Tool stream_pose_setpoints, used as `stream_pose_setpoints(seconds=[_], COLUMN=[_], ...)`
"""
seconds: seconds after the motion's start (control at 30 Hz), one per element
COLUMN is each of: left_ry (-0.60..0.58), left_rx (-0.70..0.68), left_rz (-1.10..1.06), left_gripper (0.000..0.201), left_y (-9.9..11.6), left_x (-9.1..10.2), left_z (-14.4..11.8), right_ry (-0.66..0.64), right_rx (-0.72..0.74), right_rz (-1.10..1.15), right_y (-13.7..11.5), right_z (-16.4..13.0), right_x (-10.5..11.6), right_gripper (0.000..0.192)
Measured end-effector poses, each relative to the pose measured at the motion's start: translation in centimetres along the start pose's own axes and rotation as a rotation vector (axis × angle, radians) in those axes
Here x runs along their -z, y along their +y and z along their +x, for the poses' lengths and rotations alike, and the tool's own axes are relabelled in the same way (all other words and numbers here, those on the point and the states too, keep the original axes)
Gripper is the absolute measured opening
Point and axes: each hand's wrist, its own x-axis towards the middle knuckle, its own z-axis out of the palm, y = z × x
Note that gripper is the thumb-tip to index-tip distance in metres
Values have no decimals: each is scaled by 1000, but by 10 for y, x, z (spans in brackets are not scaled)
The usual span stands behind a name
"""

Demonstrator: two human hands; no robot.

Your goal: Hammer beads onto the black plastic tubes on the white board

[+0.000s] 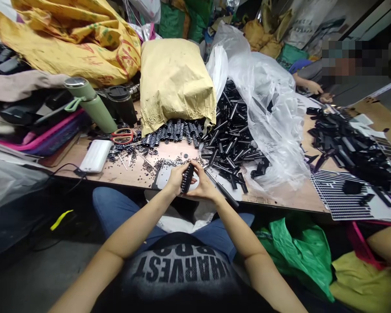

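Note:
At the table's front edge, my left hand (175, 178) grips a short black piece with rows of pale marks (187, 179) along its face; its exact kind does not show. My right hand (203, 184) closes on the same piece from the other side, its fingers meeting near the upper end. Beneath the hands lies a white sheet (164, 174). Just right of my right hand is a tool with a metal shaft and dark handle (226, 194). Tiny dark bits (146, 166) are scattered to the left of the hands.
A large tan sack (176, 78) stands behind several dark ringed pieces (172, 131). Black tubes (230, 148) spill from a clear plastic bag (273, 121). Red-handled scissors (122, 135), a white box (95, 155) and a green bottle (91, 104) are leftward. Another person's hand (313, 87) is far right.

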Motion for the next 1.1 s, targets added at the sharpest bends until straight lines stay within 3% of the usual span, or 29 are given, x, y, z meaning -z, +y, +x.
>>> stream_pose_setpoints(seconds=[0.23, 0.5, 0.6, 0.7, 0.77, 0.87, 0.97, 1.03, 1.1], left_ry=[39, 42, 10, -12, -51, -157, -217, -212, -198], left_rx=[62, 116, -102, -564, -780, -902, -979, -1017, -1042], left_rz=[44, 91, 315, 846, 1216, 1586, 1808, 1886, 1913], left_gripper=[17, 29, 34, 41, 43, 41, 42, 41, 42], left_y=[-1, -14, -29, -50, -62, -69, -64, -61, -60], left_x=[-1, 19, 30, 42, 50, 61, 69, 73, 75], left_z=[-1, 20, 27, 31, 33, 37, 40, 40, 39], right_ry=[49, 81, 145, 214, 205, 252, 302, 236, 211], right_rx=[-64, -152, -206, -259, -269, -375, -676, -792, -786], right_rz=[114, 84, -35, -185, -288, -521, -816, -867, -786], right_y=[4, 11, 23, 35, 40, 42, 38, 30, 20], right_z=[-3, -6, -9, -14, -22, -45, -68, -77, -79], right_x=[-10, -29, -41, -50, -47, -25, 8, 22, 26], right_gripper=[115, 113, 114, 101, 88, 67, 32, 24, 27])
